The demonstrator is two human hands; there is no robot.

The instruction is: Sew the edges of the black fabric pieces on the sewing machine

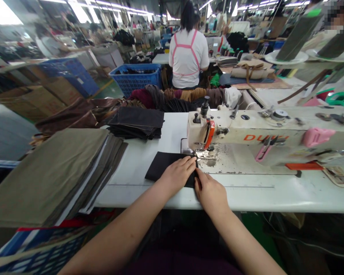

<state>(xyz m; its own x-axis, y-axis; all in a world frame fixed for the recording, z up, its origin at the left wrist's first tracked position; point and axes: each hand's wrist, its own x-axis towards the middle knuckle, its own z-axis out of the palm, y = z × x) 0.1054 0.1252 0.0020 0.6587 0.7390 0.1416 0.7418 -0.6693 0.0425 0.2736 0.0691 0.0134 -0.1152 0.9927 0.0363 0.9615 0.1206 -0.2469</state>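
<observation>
A folded piece of black fabric (159,165) lies on the white machine table, its right edge beside the needle area of a sewing machine (231,131). My left hand (177,175) rests flat on top of the fabric with the fingers stretched toward the presser foot. At the fabric's right edge, my right hand (211,191) has its fingers curled and closed, with the thumb and index finger at the edge. Part of the fabric is hidden under both hands.
Stacked black pieces (136,122) lie behind the fabric. A large pile of olive-grey panels (46,172) overlaps the table's left side. Pink thread snips (262,151) are attached to the machine. Beyond sit a blue basket (136,78) and a person in a white shirt (188,57).
</observation>
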